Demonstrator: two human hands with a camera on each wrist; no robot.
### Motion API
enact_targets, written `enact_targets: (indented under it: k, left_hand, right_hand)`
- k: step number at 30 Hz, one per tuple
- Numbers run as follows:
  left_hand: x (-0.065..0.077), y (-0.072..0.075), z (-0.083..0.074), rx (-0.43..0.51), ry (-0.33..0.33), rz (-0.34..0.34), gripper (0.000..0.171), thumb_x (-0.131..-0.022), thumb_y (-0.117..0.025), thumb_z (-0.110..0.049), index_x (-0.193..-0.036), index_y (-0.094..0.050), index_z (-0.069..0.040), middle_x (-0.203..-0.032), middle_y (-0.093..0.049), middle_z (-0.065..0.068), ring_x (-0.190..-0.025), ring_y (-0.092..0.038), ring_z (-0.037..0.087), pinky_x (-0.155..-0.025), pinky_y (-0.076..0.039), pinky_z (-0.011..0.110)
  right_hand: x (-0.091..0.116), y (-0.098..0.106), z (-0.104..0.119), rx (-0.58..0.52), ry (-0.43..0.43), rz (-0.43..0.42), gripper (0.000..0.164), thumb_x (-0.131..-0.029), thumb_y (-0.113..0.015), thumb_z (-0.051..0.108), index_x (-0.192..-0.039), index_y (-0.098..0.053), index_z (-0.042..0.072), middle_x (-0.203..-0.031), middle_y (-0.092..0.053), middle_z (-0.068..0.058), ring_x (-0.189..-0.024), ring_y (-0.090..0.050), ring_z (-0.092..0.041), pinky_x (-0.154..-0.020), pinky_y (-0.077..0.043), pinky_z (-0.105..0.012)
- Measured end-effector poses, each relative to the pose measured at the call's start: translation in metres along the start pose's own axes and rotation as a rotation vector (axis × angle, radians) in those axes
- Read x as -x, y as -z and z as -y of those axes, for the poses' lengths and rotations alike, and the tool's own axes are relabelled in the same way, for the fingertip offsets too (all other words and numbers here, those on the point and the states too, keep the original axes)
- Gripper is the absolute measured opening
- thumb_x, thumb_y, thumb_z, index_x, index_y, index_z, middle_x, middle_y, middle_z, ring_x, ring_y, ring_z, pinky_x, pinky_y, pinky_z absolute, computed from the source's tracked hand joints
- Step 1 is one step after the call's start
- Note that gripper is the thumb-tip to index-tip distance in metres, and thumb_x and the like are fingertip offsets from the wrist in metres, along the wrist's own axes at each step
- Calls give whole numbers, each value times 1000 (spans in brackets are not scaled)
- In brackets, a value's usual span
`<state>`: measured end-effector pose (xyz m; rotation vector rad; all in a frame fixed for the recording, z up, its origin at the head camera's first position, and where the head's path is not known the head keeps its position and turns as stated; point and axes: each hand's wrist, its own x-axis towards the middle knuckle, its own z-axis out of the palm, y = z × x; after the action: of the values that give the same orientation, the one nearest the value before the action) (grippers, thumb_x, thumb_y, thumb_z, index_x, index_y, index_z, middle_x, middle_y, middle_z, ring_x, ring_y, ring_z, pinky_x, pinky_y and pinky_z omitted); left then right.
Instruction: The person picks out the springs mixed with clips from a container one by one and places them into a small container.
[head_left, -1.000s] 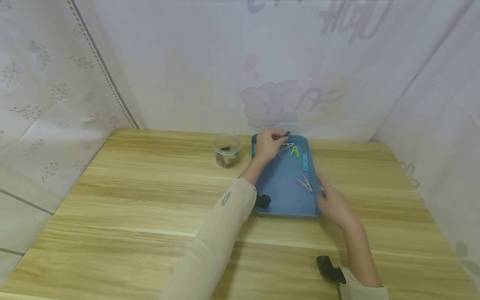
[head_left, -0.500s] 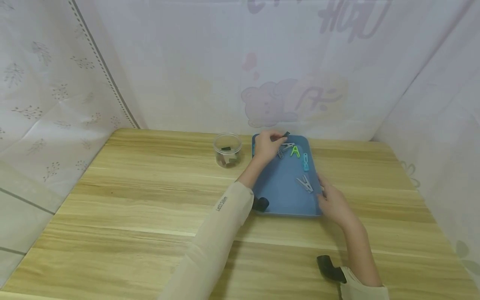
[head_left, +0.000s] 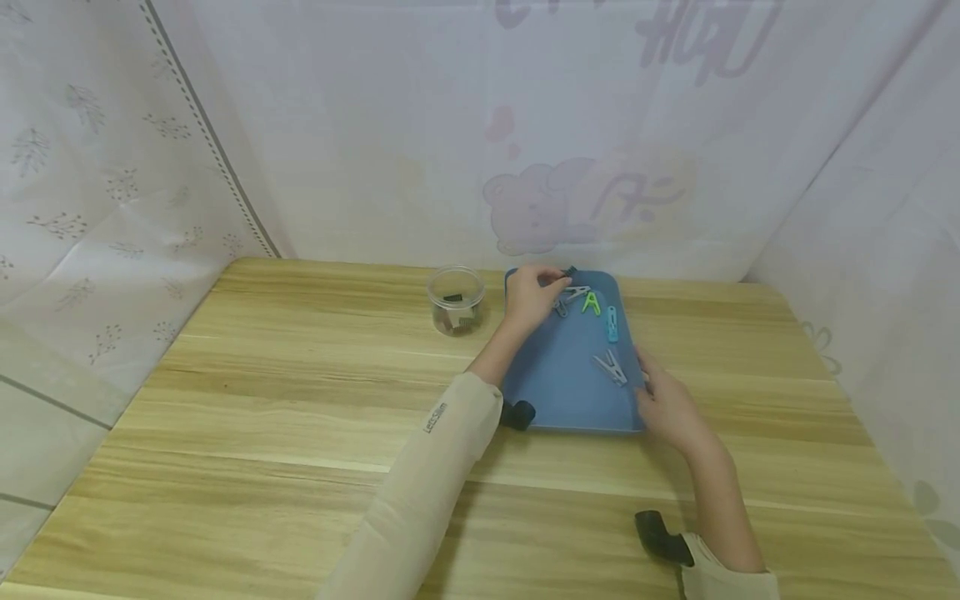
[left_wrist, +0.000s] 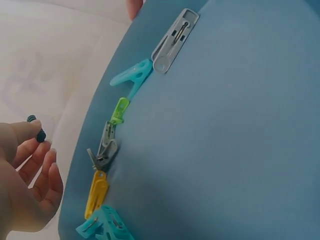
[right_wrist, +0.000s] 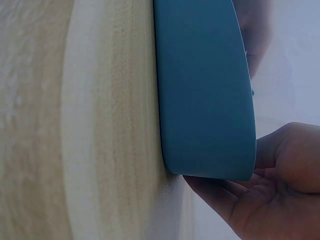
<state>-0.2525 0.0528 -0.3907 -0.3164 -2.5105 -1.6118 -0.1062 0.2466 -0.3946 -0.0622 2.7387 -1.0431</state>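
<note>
My left hand (head_left: 527,298) pinches a small dark ridged piece (left_wrist: 36,128) between thumb and fingertip, above the far end of a blue tray (head_left: 570,392); its exact kind is unclear. On the right, my right hand (head_left: 670,410) grips the tray's side wall (right_wrist: 210,100). Several clothespins lie in the tray: a green clothespin (head_left: 591,303), a blue clothespin (head_left: 612,324), a grey clothespin (head_left: 611,367), and, in the left wrist view, a yellow clothespin (left_wrist: 97,192) and teal clothespins (left_wrist: 107,223). My left hand hides some of them in the head view.
A clear round jar (head_left: 455,302) holding several dark ridged pieces stands left of the tray on the wooden table (head_left: 300,400). Patterned curtains (head_left: 375,150) hang behind and at both sides. Black fittings (head_left: 660,537) sit at both sleeves.
My left hand has drifted slightly left and toward me, with the dark ridged piece still pinched. The right hand keeps its hold on the tray.
</note>
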Motion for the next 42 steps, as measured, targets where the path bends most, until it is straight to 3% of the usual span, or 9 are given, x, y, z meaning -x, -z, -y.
enact_targets:
  k: [9, 23, 33, 42]
  left_hand:
    - [3, 4, -7, -28, 6, 8, 21, -94, -72, -25, -105, -77, -8, -101, -75, 4, -88, -63, 15, -72, -47, 22]
    - [10, 13, -14, -1, -44, 14, 18, -93, -73, -18, -102, -77, -3, -99, -75, 8, -85, -64, 17, -68, -44, 18]
    - [18, 20, -18, -31, -85, 55, 18, -94, -72, -18, -103, -76, -3, -100, -75, 8, -80, -64, 17, -65, -44, 16]
    - [29, 26, -18, 36, -80, 41, 18, -93, -73, -18, -101, -76, -2, -97, -75, 9, -81, -67, 20, -61, -48, 15]
  right_hand:
    - [-1, 0, 1, -9, 0, 1, 62, -101, -35, -2, -156, -6, -9, -155, -18, -40, -133, -29, -64, -106, -33, -68]
    - [-1, 0, 0, 11, 0, -2, 62, -102, -35, -1, -156, -7, -10, -154, -20, -41, -133, -30, -63, -106, -33, -68]
    - [-1, 0, -1, 11, 0, 1, 62, -102, -35, -1, -156, -6, -9, -154, -19, -41, -134, -29, -63, -106, -32, -68]
    - [-1, 0, -1, 11, -5, 2, 62, -101, -35, -1, -156, -7, -9, -154, -19, -41, -133, -30, -63, -106, -33, -68]
